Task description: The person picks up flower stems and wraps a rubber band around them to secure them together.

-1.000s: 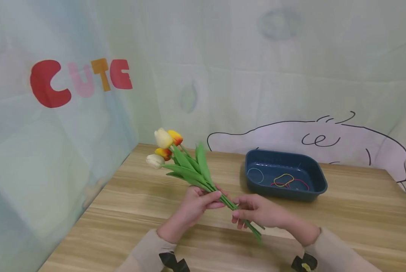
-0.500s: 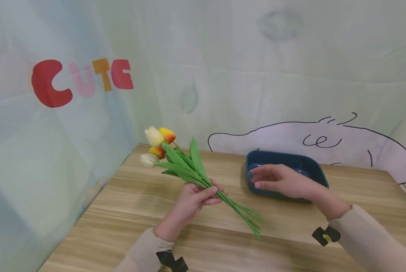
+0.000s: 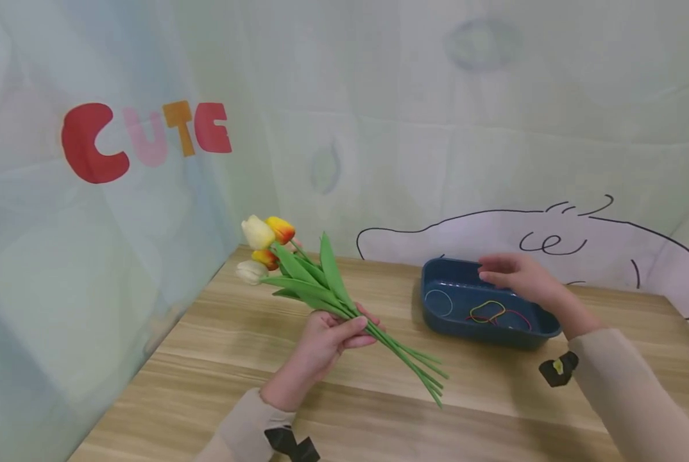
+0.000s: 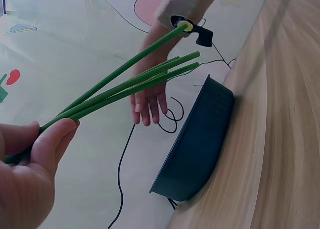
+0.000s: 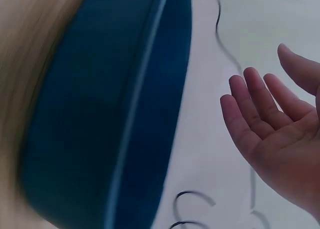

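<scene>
Left hand pinches the tulip bunch by its stems; right hand, fingers extended and holding nothing, hangs over the blue tray.
Blooms point far left, stem ends near right, apart from the tray. Yellow band and red band overlap inside, nearer the right hand, uncovered; pale band lies left of them; wooden table underneath.

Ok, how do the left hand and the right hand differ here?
The left hand grips the tulip stems; the right hand holds nothing. The left hand is over the wooden table, while the right hand is above the dark blue tub. Both come out of beige sleeves.
</scene>
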Demonstrator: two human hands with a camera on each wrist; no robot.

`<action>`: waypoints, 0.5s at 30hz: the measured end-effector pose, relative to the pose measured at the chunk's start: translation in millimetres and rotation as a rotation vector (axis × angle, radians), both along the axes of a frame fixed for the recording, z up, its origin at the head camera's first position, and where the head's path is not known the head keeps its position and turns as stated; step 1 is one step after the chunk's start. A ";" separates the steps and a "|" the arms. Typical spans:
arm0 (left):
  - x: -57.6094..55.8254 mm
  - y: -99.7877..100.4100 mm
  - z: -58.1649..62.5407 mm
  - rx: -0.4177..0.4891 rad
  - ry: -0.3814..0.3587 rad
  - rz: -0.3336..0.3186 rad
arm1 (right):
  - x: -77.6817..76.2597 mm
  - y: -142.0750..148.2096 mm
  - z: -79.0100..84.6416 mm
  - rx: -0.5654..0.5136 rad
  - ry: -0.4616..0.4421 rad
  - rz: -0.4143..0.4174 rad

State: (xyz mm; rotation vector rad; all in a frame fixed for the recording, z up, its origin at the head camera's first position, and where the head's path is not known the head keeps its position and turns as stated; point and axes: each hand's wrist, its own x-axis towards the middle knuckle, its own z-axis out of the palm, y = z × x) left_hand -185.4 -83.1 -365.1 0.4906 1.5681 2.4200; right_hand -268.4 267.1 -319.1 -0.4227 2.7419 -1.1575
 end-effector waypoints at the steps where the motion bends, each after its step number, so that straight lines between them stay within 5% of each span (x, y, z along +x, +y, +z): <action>1: 0.3 -0.2 0.4 0.002 0.000 -0.002 | -1.9 2.0 -2.3 -0.008 -0.008 -0.019; 15: 0.5 -1.4 0.8 0.031 -0.012 -0.014 | -29.5 19.6 -44.8 -0.044 -0.077 -0.168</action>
